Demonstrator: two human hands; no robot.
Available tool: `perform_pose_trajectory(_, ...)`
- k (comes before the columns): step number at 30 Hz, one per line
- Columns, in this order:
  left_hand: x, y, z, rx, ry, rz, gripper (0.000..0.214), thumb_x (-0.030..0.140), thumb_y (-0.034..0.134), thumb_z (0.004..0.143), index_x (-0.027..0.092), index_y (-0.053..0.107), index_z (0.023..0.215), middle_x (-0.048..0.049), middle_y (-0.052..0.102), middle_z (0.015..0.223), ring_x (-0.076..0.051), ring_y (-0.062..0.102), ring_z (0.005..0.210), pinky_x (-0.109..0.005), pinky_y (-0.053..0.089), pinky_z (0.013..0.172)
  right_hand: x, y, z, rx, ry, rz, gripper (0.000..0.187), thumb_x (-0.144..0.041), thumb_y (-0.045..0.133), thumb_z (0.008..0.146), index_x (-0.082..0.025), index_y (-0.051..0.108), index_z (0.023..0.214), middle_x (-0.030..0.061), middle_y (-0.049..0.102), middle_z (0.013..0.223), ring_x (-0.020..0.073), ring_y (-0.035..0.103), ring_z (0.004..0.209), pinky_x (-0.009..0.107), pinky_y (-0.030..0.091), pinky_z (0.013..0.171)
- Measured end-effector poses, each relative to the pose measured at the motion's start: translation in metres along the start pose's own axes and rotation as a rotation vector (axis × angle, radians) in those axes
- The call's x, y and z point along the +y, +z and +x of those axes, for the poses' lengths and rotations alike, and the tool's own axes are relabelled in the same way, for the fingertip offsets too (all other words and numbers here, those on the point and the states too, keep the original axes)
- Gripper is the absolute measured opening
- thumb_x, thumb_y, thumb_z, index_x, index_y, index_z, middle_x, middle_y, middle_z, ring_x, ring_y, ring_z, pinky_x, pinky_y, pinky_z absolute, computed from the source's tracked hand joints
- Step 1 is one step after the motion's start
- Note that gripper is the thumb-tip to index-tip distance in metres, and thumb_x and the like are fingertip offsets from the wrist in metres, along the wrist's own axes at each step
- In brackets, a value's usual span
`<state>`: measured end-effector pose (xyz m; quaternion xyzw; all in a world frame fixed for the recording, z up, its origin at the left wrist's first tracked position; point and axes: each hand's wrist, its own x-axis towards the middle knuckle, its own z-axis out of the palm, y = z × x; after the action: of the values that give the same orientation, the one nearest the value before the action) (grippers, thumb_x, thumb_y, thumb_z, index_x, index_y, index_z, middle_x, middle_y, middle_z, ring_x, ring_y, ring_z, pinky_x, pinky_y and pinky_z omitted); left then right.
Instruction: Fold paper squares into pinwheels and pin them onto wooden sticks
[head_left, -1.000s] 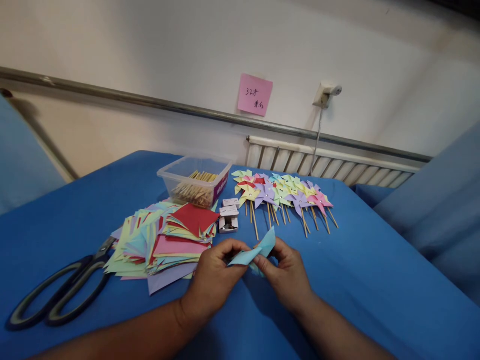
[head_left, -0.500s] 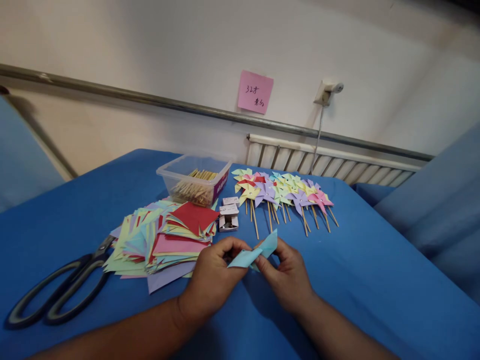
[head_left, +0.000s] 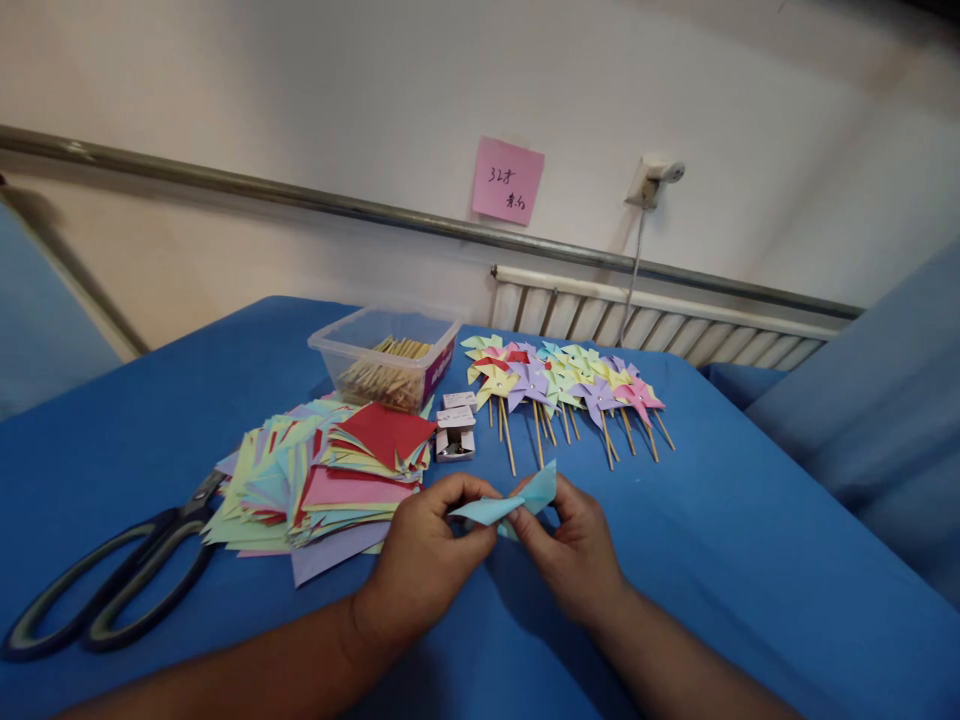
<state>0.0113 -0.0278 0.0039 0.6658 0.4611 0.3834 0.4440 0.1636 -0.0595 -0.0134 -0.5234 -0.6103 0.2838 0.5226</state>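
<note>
Between my two hands, above the blue tablecloth, is a light-blue paper pinwheel (head_left: 537,489) with its blades partly folded in. My left hand (head_left: 427,550) grips its left side between thumb and fingers. The thumb of my right hand (head_left: 574,555) presses on the middle of the paper, its fingers curled behind. Part of the paper is hidden by the fingers. Left of my left hand lies a pile of coloured paper squares (head_left: 352,490). Just beyond my hands stands a small open box (head_left: 455,440) with shiny metal bits inside.
Big scissors (head_left: 127,560) lie at the left. A clear plastic tub (head_left: 352,362) of short wooden sticks stands behind the papers. Several finished pinwheels (head_left: 529,385) on sticks lie at the back right. A radiator (head_left: 585,307) and a wall rail (head_left: 360,207) run behind the table.
The left blade of the light-blue paper has tilted flatter and risen slightly. Both hands keep their hold in nearly the same place. The view has shifted slightly.
</note>
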Motion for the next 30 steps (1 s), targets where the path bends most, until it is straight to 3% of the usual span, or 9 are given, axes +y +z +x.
perform_pose_trajectory(8, -0.01, 0.004, 0.0, -0.016, -0.02, -0.073, 0.005, 0.021, 0.061, 0.072, 0.019, 0.062, 0.077, 0.0033, 0.058, 0.065, -0.013, 0.053, 0.061, -0.023, 0.041, 0.057, 0.004, 0.003, -0.001, 0.019, 0.055, 0.038, 0.006, -0.023, 0.06, 0.079, -0.017, 0.06, 0.079, -0.0017, 0.06, 0.069, 0.0133, 0.053, 0.065, 0.024, 0.041, 0.061)
perform_pose_trajectory(11, -0.016, 0.006, 0.002, -0.024, -0.015, -0.131, 0.01, 0.026, 0.063, 0.073, 0.018, 0.057, 0.071, 0.0042, 0.054, 0.062, -0.012, 0.05, 0.06, -0.023, 0.04, 0.057, 0.007, 0.006, -0.001, 0.041, 0.11, 0.095, 0.008, -0.025, 0.061, 0.078, -0.017, 0.06, 0.078, -0.0019, 0.058, 0.068, 0.0131, 0.051, 0.064, 0.024, 0.041, 0.06)
perform_pose_trajectory(17, -0.02, 0.007, 0.008, -0.056, -0.095, -0.285, 0.016, 0.028, 0.068, 0.071, 0.017, 0.057, 0.073, 0.0035, 0.056, 0.065, -0.011, 0.051, 0.062, -0.022, 0.041, 0.059, 0.008, 0.011, 0.003, 0.027, 0.238, 0.367, 0.015, -0.029, 0.066, 0.075, -0.016, 0.063, 0.08, 0.0004, 0.063, 0.07, 0.0134, 0.054, 0.064, 0.025, 0.044, 0.061)
perform_pose_trajectory(21, -0.019, 0.005, 0.01, -0.061, -0.121, -0.355, 0.017, 0.028, 0.07, 0.069, 0.017, 0.058, 0.074, 0.0017, 0.061, 0.068, -0.012, 0.054, 0.064, -0.023, 0.043, 0.06, 0.006, 0.013, 0.005, -0.034, 0.234, 0.527, 0.024, -0.035, 0.066, 0.076, -0.015, 0.066, 0.09, 0.0043, 0.069, 0.079, 0.0172, 0.061, 0.073, 0.029, 0.048, 0.068)
perform_pose_trajectory(30, -0.025, 0.006, 0.011, -0.07, -0.132, -0.385, 0.016, 0.028, 0.069, 0.07, 0.017, 0.057, 0.072, 0.0029, 0.06, 0.065, -0.012, 0.055, 0.061, -0.022, 0.041, 0.059, 0.007, 0.014, 0.004, -0.01, 0.223, 0.373, 0.016, -0.029, 0.065, 0.075, -0.015, 0.065, 0.081, 0.0015, 0.066, 0.071, 0.0132, 0.056, 0.063, 0.026, 0.044, 0.062)
